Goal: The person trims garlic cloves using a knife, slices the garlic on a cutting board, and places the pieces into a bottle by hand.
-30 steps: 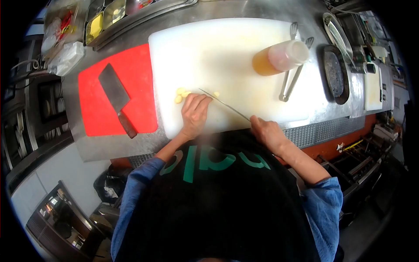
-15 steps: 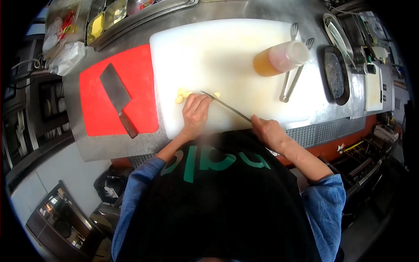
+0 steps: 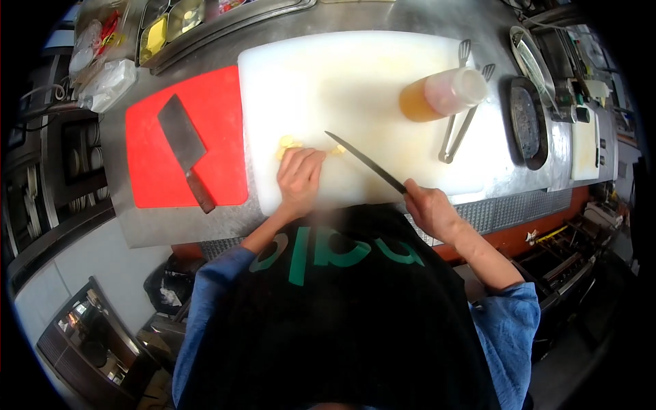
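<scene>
My right hand (image 3: 432, 210) is closed round the handle of a slim knife (image 3: 367, 160), whose blade points up and left over the white cutting board (image 3: 355, 68). My left hand (image 3: 299, 179) rests on the board with its fingers bent together; whatever is under the fingertips is hidden. Small pale yellow pieces (image 3: 287, 142) lie just beyond its fingers. Another small yellow piece (image 3: 339, 149) lies beside the knife blade, right of my left hand.
A cleaver (image 3: 182, 133) lies on a red board (image 3: 222, 102) at the left. A bottle (image 3: 444, 94) lies by metal tongs (image 3: 459, 133) on the white board's right. Beyond are a dark oval pan (image 3: 528, 123) and metal food containers (image 3: 184, 17) at the back left.
The knife has moved right, away from my left fingers, and its blade now shows its flat side more. My left hand has shifted slightly left.
</scene>
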The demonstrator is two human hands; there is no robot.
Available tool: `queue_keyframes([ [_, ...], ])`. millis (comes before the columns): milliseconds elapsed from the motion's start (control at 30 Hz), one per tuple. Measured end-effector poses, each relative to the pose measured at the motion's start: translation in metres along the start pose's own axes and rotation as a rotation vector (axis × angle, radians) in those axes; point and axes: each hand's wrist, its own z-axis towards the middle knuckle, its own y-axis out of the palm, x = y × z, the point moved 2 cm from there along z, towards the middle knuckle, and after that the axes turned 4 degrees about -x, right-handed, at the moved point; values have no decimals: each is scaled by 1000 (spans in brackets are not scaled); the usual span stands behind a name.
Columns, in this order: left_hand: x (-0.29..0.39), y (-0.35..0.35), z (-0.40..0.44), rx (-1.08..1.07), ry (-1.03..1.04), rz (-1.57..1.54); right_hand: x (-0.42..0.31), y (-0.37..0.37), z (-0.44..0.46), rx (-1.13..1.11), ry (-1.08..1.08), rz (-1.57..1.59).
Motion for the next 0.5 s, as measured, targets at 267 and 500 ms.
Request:
queue_keyframes([
  [267,-13,-46,10,-75,-105,259,10,23,4,-60,17,37],
  [500,-15,-38,17,-219,-43,364,8,23,2,-41,61,80],
])
